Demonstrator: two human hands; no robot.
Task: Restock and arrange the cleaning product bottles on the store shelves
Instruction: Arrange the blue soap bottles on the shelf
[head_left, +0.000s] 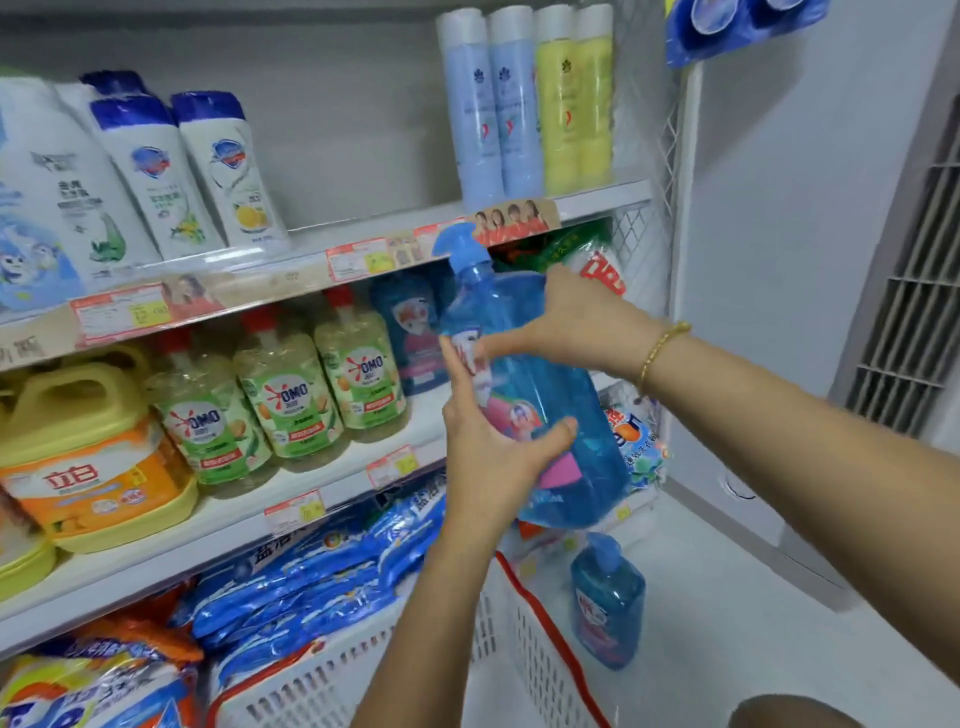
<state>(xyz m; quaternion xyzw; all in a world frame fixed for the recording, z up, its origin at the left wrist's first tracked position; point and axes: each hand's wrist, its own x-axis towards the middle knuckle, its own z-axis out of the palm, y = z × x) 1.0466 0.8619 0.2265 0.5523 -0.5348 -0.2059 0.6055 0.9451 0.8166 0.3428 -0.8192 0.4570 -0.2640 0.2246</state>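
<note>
1. Nearest and lowest is a white basket (524, 654) with a red rim. One blue pump bottle (608, 605) stands upright just beside that rim (inside or outside the basket, I cannot tell).
2. Above it, both hands hold the held bottle (566, 395), a larger blue one. The left hand (493, 457) grips its lower body, with the thumb across the label and the forefinger stretched upward. The right hand (576, 322) is curled over the shoulder of the bottle.
3. The long axis of the held bottle is tilted: the pump head points up and to the left, close to the edge of the upper shelf (602, 200), and the base points down and to the right, toward the person.
4. The middle shelf (332, 480) lies beyond the hands and to the left, so I judge the bottle must come upright and its head go under that edge. The left hand is nearer to the shelf.
5. On the middle shelf I count three OMO bottles (291, 395), one dark blue bottle (410, 332) and a yellow jug (88, 447).
6. Farthest, on the upper shelf, stand four tall bottles (524, 104): two blue and two yellow.
</note>
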